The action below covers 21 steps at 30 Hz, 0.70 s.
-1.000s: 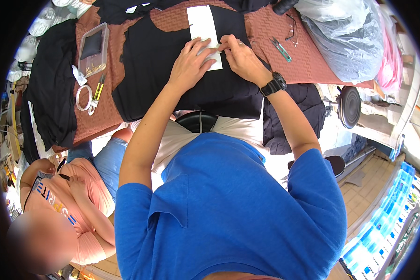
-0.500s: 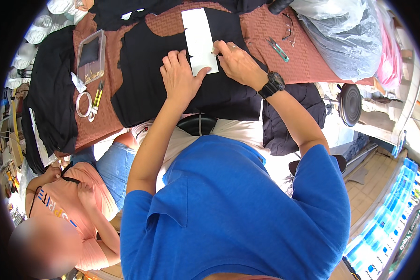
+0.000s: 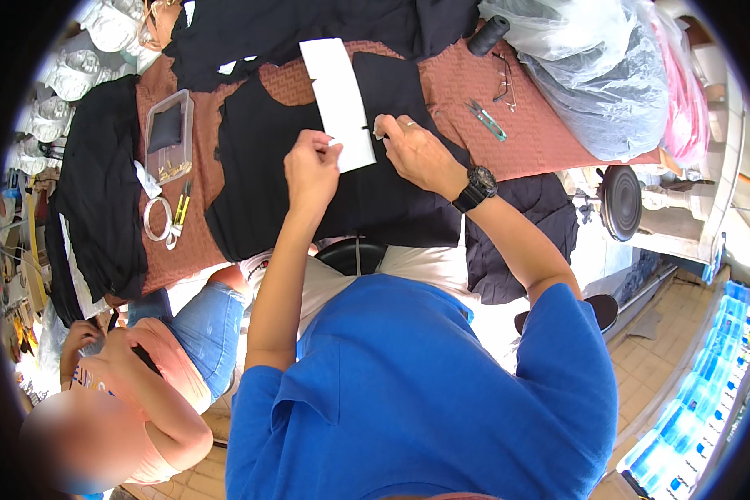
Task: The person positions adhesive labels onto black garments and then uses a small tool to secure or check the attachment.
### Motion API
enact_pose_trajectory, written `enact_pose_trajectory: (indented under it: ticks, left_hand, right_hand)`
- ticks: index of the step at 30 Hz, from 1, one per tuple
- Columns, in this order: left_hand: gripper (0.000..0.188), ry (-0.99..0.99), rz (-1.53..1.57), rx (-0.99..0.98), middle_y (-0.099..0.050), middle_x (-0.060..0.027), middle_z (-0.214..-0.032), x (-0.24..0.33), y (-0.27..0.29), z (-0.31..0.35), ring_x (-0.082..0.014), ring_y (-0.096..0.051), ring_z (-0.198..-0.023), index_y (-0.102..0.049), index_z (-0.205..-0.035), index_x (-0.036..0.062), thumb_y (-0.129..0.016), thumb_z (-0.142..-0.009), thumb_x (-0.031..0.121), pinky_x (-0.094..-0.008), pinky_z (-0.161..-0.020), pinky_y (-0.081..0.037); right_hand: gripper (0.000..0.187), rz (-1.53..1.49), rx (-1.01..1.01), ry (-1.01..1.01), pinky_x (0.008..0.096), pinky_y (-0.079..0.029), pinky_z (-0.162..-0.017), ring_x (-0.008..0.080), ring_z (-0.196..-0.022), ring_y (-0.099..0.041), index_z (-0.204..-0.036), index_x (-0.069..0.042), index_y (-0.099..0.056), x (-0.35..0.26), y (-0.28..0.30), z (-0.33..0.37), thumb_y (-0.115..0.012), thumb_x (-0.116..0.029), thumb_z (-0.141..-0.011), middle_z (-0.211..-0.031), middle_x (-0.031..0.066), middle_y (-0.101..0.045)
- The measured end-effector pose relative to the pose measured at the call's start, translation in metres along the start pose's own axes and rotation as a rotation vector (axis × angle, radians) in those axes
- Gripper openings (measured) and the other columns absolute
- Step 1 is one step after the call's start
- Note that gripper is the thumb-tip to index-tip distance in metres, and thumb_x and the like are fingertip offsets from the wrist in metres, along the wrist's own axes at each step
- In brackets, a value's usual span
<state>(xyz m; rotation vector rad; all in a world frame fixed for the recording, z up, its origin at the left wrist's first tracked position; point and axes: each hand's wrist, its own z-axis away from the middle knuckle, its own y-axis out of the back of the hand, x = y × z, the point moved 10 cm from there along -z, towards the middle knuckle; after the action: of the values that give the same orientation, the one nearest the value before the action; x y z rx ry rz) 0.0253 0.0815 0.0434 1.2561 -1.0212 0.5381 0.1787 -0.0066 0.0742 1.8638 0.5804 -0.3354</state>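
Your left hand [image 3: 311, 173] curls at the white paper strip [image 3: 339, 104], grip unclear; your right hand [image 3: 422, 157] pinches a pale bit [image 3: 378, 134]; thread snips [image 3: 491, 124] lie beyond.

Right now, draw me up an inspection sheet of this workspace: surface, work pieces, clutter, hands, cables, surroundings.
Surface: reddish-brown textured cloth, dark garment fabric heaped over its left edge.
Job's things: black fabric piece laid flat; notched white strip lying over it, slanted.
Clutter: clear box, yellow tool and white ring at left; teal snips and dark spool at right.
Hands: left hand at the strip's left edge, fingers curled; right hand beside its right edge, fingertips drawn together.
Cables: nothing seen on the cloth.
Surroundings: clear plastic bag at right; co-worker seated at lower left.
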Motion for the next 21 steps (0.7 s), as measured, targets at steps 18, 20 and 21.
enact_pose_trajectory:
  ticks: [18, 20, 21]
  left_hand:
    - [0.007, -0.608, 0.207, 0.073, -0.07, -0.0102, -0.086, 0.206, -0.036, -0.06, -0.016, -0.069, -0.071, -0.067, -0.096, -0.0024, -0.067, -0.09, 0.001, -0.029, -0.063, -0.054]
    - [0.009, -0.774, 0.233, 0.171, -0.066, -0.0142, -0.087, 0.227, -0.035, -0.057, -0.0296, -0.067, -0.08, -0.065, -0.097, -0.0004, -0.066, -0.088, 0.001, -0.0398, -0.069, -0.052]
    - [0.011, -0.855, 0.249, 0.223, -0.064, -0.0162, -0.088, 0.239, -0.031, -0.052, -0.0365, -0.066, -0.084, -0.063, -0.097, 0.0006, -0.066, -0.086, 0.0, -0.0452, -0.073, -0.052]
  right_hand:
    - [0.036, 0.296, 0.028, 0.015, 0.0409, -0.051, -0.087, 0.029, -0.097, -0.061, -0.117, -0.001, -0.055, -0.025, -0.007, 0.012, -0.066, -0.01, -0.084, -0.106, 0.0139, -0.061]
    - [0.032, 0.278, 0.033, 0.015, 0.0408, -0.05, -0.086, 0.029, -0.097, -0.061, -0.114, -0.001, -0.057, -0.027, -0.006, 0.01, -0.065, -0.01, -0.084, -0.104, 0.0137, -0.061]
    - [0.03, 0.271, 0.034, 0.016, 0.0408, -0.05, -0.086, 0.0289, -0.097, -0.061, -0.112, -0.001, -0.058, -0.026, -0.005, 0.01, -0.065, -0.01, -0.084, -0.103, 0.0136, -0.061]
